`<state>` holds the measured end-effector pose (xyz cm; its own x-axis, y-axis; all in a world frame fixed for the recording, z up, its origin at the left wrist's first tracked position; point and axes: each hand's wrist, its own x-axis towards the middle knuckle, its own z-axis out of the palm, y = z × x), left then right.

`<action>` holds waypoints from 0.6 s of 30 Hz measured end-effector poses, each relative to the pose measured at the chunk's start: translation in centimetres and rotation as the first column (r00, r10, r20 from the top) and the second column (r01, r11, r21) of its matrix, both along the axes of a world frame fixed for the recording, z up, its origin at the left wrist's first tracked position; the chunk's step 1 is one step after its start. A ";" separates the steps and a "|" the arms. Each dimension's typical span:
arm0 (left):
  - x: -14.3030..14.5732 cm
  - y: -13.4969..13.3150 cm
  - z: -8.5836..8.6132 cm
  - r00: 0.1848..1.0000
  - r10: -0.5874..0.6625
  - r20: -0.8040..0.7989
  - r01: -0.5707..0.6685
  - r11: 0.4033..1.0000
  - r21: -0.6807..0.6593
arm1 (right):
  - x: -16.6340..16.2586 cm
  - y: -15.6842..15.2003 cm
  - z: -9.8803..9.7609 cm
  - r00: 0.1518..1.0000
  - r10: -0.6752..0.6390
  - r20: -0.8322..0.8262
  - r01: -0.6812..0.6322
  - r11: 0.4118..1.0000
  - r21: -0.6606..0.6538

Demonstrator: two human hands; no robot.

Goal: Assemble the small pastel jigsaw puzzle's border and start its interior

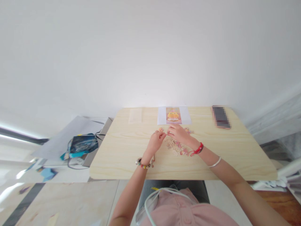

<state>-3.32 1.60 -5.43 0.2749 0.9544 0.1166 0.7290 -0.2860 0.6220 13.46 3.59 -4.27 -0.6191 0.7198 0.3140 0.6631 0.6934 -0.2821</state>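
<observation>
My left hand (157,141) and my right hand (178,133) meet fingertip to fingertip over the middle of a pale wooden table (122,147). Both hands are pinched on small jigsaw pieces (161,129) held between them. A loose heap of pink and cream puzzle pieces (175,147) lies just under my right wrist. Behind the hands a white sheet with a printed yellow and pink reference picture (173,115) lies flat. My left wrist wears a beaded bracelet, my right a red cord and a silver bangle.
A phone (221,117) lies at the table's far right corner. A pale strip (135,115) lies at the far left. A dark blue bag (82,144) rests on a grey surface left of the table. A white wall stands behind.
</observation>
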 end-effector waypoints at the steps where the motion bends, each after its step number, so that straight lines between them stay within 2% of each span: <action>1: 0.0 0.1 0.1 0.999 -0.001 0.047 0.001 1.000 -0.007 | 0.1 -0.4 0.2 1.000 -0.001 -0.017 0.001 0.999 0.037; 4: 0.0 0.0 0.4 0.986 0.020 0.164 -0.016 0.999 -0.028 | 0.6 -1.6 0.6 0.999 0.013 -0.050 -0.008 0.994 0.109; 9: 0.2 -0.5 1.1 0.969 -0.001 0.248 0.013 0.999 -0.049 | 1.0 -2.6 0.5 0.995 -0.004 -0.096 0.016 0.992 0.122; 11: 0.2 -0.7 1.4 0.970 -0.008 0.244 0.017 0.999 -0.038 | 1.2 -2.5 0.4 0.989 -0.003 -0.148 0.017 0.996 0.091; 15: -0.2 -1.1 1.7 0.973 -0.008 0.229 0.003 1.000 0.023 | 1.8 -2.1 0.4 0.957 -0.044 -0.287 0.027 0.998 -0.062; 18: -0.6 -1.5 1.7 0.976 -0.010 0.217 -0.006 0.997 0.072 | 2.0 -1.8 0.5 0.959 -0.041 -0.282 0.005 0.992 -0.127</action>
